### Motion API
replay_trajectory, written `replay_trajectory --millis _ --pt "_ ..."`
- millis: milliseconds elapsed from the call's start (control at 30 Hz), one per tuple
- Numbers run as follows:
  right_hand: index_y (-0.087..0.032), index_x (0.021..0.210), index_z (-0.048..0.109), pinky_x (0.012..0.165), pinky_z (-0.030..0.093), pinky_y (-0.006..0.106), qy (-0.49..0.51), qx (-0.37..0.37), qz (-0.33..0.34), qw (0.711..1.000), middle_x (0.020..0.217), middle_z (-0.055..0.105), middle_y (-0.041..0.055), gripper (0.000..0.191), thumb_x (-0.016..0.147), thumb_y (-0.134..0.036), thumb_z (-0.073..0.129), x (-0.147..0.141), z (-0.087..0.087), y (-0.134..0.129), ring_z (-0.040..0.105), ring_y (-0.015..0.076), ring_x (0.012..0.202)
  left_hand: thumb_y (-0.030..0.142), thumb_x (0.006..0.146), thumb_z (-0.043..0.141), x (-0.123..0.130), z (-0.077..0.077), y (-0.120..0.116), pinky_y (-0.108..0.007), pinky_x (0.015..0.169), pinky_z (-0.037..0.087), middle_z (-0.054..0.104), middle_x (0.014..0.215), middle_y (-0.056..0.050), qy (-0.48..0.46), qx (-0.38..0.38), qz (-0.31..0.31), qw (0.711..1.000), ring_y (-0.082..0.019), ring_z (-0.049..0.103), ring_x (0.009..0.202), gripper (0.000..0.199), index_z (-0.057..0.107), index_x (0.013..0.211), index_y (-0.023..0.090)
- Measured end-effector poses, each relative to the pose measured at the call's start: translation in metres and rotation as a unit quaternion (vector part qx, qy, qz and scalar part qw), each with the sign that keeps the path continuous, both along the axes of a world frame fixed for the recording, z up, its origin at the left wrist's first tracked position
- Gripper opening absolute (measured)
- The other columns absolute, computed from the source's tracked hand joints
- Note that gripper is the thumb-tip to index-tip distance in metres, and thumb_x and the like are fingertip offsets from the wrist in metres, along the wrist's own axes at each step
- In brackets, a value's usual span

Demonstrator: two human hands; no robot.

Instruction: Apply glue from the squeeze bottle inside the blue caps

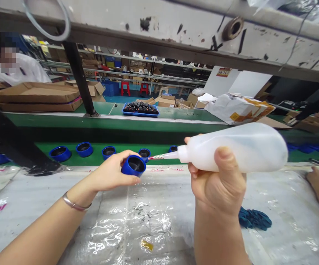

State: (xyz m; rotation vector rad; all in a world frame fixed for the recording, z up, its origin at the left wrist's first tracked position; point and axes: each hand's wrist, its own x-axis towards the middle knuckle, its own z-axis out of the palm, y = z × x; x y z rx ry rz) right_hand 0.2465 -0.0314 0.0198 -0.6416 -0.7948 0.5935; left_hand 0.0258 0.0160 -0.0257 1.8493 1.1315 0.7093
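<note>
Blue cup (133, 166) above the plastic-covered table (126, 224), gripped between thumb and fingers of the left hand (115, 171), forearm slanting inward; right hand (222, 176), forearm upright, wraps a white bottle (239, 149), nozzle pointing toward the cup.

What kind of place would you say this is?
Probably a factory assembly line: a row of blue cups on a green surface, a tray of black parts, and a bottle in the right hand.
</note>
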Motion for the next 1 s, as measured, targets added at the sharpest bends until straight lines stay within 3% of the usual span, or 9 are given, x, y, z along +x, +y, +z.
replay_trajectory --millis 133,400,767,1000 --pt "-0.018 0.099 0.069 0.032 0.040 0.021 -0.041 0.022 0.009 0.999 0.074 0.067 0.0015 0.035 0.076 -0.040 0.083 -0.007 -0.011 0.003 0.062 0.0149 0.051 0.032 0.069 0.086 -0.001 0.002 -0.014 -0.038 0.089 0.055 0.074 0.107 -0.005 -0.049 -0.054 -0.075 0.995 -0.027 0.068 0.102 0.049 0.069 0.113 0.021" --pt "-0.021 0.073 0.068 0.040 0.050 0.026 -0.082 0.025 0.021 0.996 0.069 0.069 -0.0008 0.017 0.077 -0.030 0.082 -0.017 -0.017 0.003 0.060 0.0143 0.049 0.033 0.069 0.085 -0.007 0.013 -0.017 -0.034 0.078 0.053 0.070 0.099 -0.003 -0.069 -0.083 -0.106 0.989 -0.025 0.064 0.092 0.045 0.072 0.110 0.020" --pt "-0.025 0.086 0.079 0.060 0.064 0.037 -0.151 0.040 -0.003 0.988 0.084 0.073 0.0016 0.017 0.074 -0.032 0.089 -0.010 -0.033 0.008 0.071 0.0219 0.072 0.039 0.067 0.088 -0.007 0.019 -0.021 -0.029 0.067 0.049 0.064 0.085 -0.001 -0.094 -0.164 -0.125 0.974 -0.020 0.059 0.078 0.052 0.069 0.110 0.016" --pt "-0.026 0.086 0.078 0.058 0.063 0.033 -0.150 0.040 0.002 0.988 0.083 0.071 0.0005 0.016 0.075 -0.029 0.090 -0.010 -0.031 0.005 0.067 0.0174 0.067 0.038 0.068 0.087 -0.009 0.018 -0.021 -0.030 0.071 0.049 0.064 0.093 -0.002 -0.101 -0.142 -0.136 0.975 -0.020 0.058 0.085 0.042 0.067 0.100 0.018"
